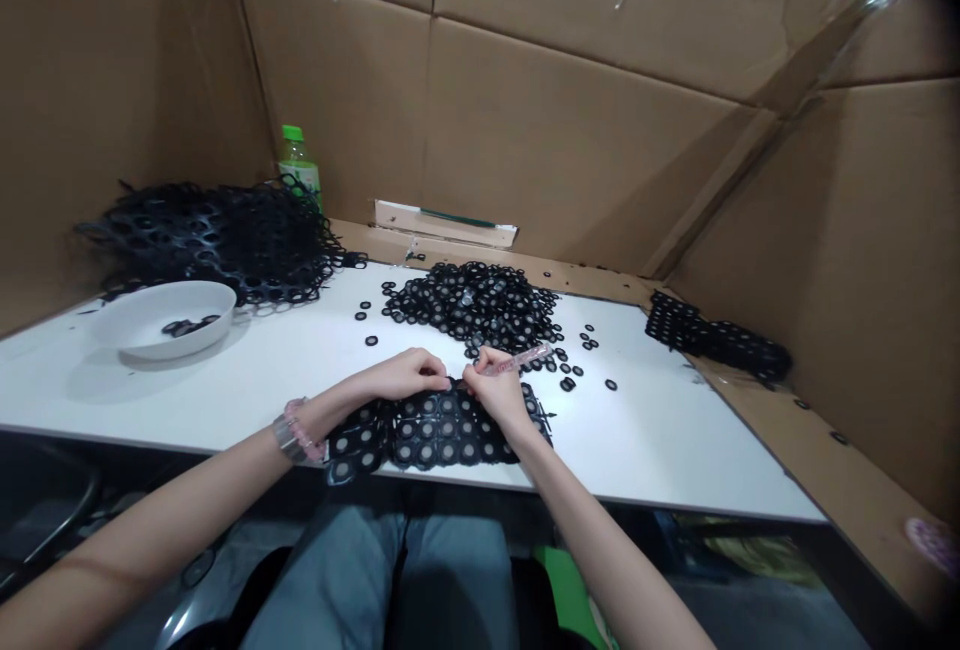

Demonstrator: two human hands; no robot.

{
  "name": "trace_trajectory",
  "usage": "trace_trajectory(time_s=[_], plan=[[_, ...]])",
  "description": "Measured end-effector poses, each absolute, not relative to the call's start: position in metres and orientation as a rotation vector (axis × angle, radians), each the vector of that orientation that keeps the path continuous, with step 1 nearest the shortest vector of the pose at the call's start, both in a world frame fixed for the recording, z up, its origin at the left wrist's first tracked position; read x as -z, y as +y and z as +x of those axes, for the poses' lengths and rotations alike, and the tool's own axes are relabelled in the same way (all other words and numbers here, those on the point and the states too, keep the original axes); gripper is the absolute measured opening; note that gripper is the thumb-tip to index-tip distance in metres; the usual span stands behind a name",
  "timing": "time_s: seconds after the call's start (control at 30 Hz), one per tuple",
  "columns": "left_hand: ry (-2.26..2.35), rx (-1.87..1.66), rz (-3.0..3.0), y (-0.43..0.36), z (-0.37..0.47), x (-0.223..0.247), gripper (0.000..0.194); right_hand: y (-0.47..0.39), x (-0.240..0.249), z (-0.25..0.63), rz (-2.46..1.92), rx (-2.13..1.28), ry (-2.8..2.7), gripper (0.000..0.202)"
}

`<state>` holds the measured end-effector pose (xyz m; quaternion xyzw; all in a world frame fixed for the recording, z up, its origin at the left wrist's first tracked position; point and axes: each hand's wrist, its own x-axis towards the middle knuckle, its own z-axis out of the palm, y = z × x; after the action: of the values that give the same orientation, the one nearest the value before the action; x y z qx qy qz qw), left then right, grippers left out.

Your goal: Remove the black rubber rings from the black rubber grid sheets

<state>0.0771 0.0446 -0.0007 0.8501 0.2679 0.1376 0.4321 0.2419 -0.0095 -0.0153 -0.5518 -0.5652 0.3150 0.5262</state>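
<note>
A black sheet [448, 430] with rows of round pieces lies at the front edge of the white table, part of it folded at the left. My left hand [407, 373] is closed at the sheet's upper edge, fingers pinched on it. My right hand [499, 392] grips a clear pinkish pen-like tool [529, 357], its tip end hidden by the fingers near the same edge. Just beyond both hands is a heap of small black rings [480, 302], with several loose ones around it.
At the left stand a white bowl [169, 322] with a few black pieces, a tangled black mesh pile [217, 235] and a green-capped bottle [300, 170]. A black perforated strip [712, 338] lies at the right. Cardboard walls [570, 130] enclose the table [637, 450].
</note>
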Motion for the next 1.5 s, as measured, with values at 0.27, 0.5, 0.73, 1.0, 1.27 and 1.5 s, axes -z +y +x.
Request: trace_trajectory(time_s=[0.27,0.5,0.73,1.0,1.27,1.5], plan=[[0.613,-0.41,1.927,0.044,0.081,0.0,0.031,-0.011,0.008,0.234,-1.365,-0.521,-1.537,0.028],[0.833,-0.258,2.143,0.043,0.079,-0.006,0.041,-0.009,0.011,0.239,-1.348,-0.747,-1.321,0.023],[0.879,-0.111,2.253,0.039,0.079,-0.014,0.043,-0.014,0.003,0.241,-1.275,-0.762,-1.19,0.024],[0.856,-0.118,2.278,0.039,0.076,-0.011,0.039,-0.023,0.01,0.237,-1.294,-0.858,-1.278,0.023],[0.827,-0.104,2.261,0.04,0.075,-0.006,0.036,-0.025,0.009,0.236,-1.356,-0.737,-1.373,0.024],[0.75,-0.166,2.199,0.041,0.074,-0.002,0.032,-0.027,0.01,0.23,-1.36,-0.506,-1.626,0.026]])
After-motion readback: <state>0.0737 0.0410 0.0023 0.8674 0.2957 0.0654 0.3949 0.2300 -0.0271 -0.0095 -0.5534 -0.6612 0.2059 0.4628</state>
